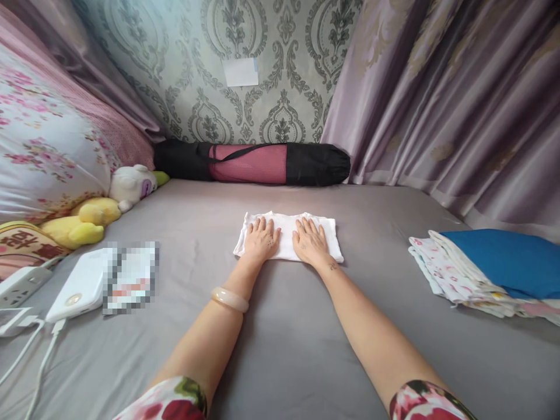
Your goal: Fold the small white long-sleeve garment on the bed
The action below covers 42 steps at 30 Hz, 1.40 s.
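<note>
A white folded cloth [286, 236], perhaps a garment, lies flat on the grey bed sheet [289, 326]. Its shape is a wide rectangle with a slightly uneven far edge. My left hand [262, 239] rests palm down on its left part, fingers stretched out and pointing away from me. On the right part my right hand [310, 240] lies flat in the same way, fingers a little apart. A strip of the cloth shows between the two hands. Neither hand grips anything.
Folded fabrics [494, 268] are stacked at the right. A rolled mat in a black and pink bag [247, 163] lies along the wall. At left are a white power bank [83, 286] with a cable, a power strip [24, 286], a blurred packet [131, 277] and plush toys [131, 185].
</note>
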{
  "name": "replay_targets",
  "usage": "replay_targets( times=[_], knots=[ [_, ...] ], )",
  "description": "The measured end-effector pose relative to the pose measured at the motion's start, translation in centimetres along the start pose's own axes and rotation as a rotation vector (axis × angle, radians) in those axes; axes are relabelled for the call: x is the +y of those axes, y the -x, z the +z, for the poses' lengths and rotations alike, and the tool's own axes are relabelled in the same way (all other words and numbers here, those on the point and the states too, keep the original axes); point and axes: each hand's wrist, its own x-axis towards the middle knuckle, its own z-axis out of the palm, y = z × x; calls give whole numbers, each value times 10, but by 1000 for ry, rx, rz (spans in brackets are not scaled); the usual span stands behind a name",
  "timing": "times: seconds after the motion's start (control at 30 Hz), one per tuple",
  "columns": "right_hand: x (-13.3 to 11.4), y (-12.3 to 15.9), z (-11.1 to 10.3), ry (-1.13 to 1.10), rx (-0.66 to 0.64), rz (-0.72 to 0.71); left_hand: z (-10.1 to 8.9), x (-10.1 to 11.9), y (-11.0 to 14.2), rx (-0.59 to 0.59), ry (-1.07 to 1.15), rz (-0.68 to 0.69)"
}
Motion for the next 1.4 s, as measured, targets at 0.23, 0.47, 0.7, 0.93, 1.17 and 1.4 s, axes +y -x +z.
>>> replay_targets(
  times=[0.23, 0.47, 0.7, 0.93, 1.17, 1.4],
  knots=[
    [18, 0, 1, 34, 26, 117, -7, -20, 1, -23, 74, -103],
    [36, -3, -2, 8, -20, 199, -4, -32, -1, -51, 95, -71],
    [53, -5, -6, -54, -43, 248, -4, -47, -5, -93, 99, -24],
    [56, -6, -5, -39, -46, 250, -8, -45, -4, -157, 97, -57],
    [43, -3, -17, 15, 55, 139, -15, -35, -7, -4, 39, -44],
    [42, -2, -3, 19, -2, 155, -9, -37, -5, -109, 33, -86]
  ],
)
